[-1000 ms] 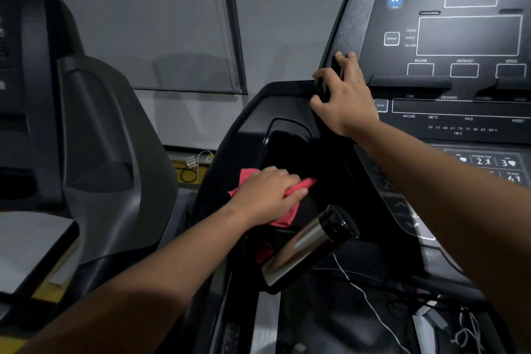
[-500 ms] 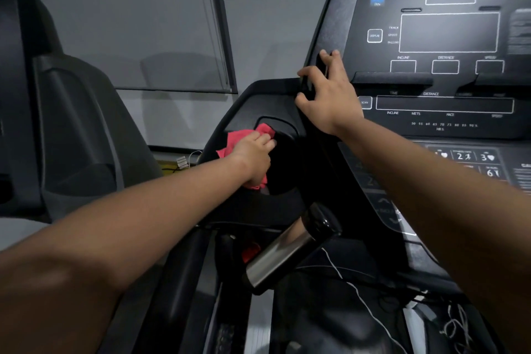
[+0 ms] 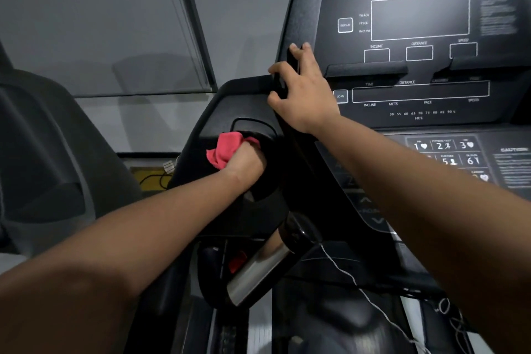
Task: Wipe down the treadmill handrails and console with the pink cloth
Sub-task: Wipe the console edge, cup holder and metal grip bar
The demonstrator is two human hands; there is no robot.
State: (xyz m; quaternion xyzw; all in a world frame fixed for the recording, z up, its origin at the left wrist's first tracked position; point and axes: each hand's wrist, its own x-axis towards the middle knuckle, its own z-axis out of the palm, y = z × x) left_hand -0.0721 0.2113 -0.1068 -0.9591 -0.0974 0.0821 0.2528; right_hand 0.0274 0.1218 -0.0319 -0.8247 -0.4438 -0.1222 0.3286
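Observation:
My left hand (image 3: 247, 164) grips the bunched pink cloth (image 3: 225, 148) and presses it into the black cup-holder recess (image 3: 258, 129) on the left side of the treadmill console (image 3: 419, 66). Its fingers are curled down into the recess and mostly hidden. My right hand (image 3: 301, 89) holds the console's left edge, fingers wrapped over the black rim beside the SCAN button. Below the recess a chrome handrail grip (image 3: 255, 276) slants down to the left.
A second treadmill (image 3: 51, 169) stands close on the left. A white cord (image 3: 344, 273) trails across the dark deck below the console. Black cables lie on a yellow floor patch (image 3: 146, 178) by the grey wall.
My left hand with the cloth went up from the lower tray area to the recess rim, then down into the recess. My right hand has kept its hold on the console edge.

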